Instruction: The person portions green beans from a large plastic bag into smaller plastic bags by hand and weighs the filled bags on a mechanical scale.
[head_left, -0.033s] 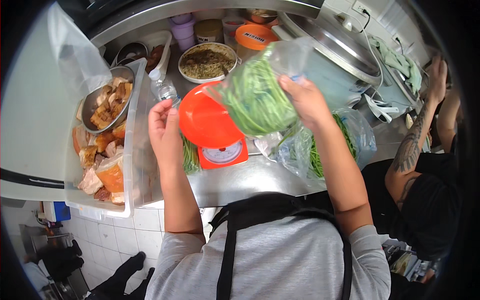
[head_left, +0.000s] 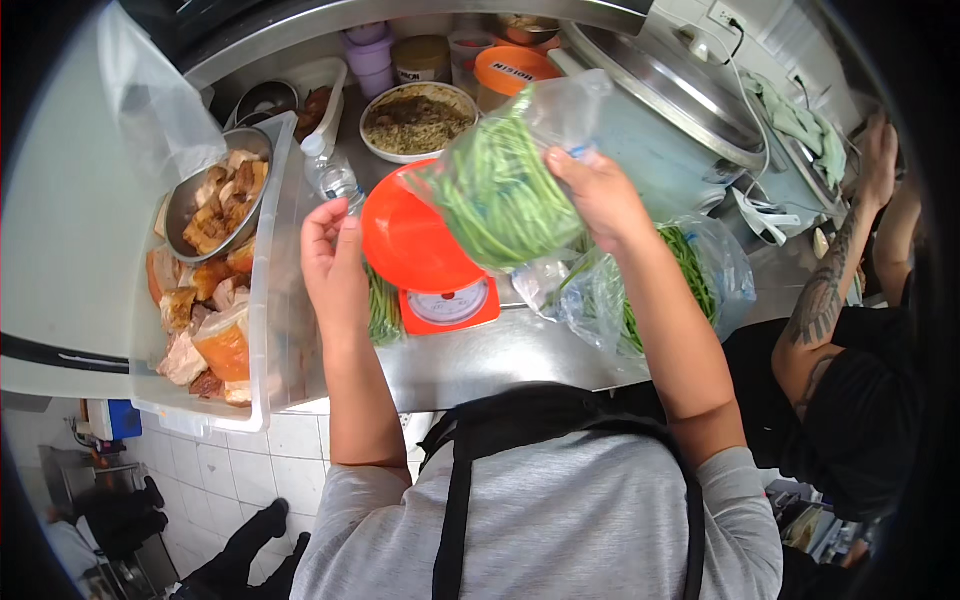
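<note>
My right hand grips a clear plastic bag of long green beans by its side. The bag is tilted over the orange-red round pan of a kitchen scale and hides its right part. Beside the pan's left edge, my left hand is raised, fingers loosely curled and nothing visible in them. Close to it stand a clear plastic bottle and another bundle of green beans. Under my right forearm lies an open plastic bag with more long green beans.
At left, a clear plastic tub holds roasted meat pieces and a metal bowl. Behind the scale are a bowl of chopped herb mix and an orange-lidded tub. A large lidded container stands right; a co-worker's tattooed arm is beyond.
The bag of green beans and my right hand have shifted slightly left. My left hand stays beside the pan.
</note>
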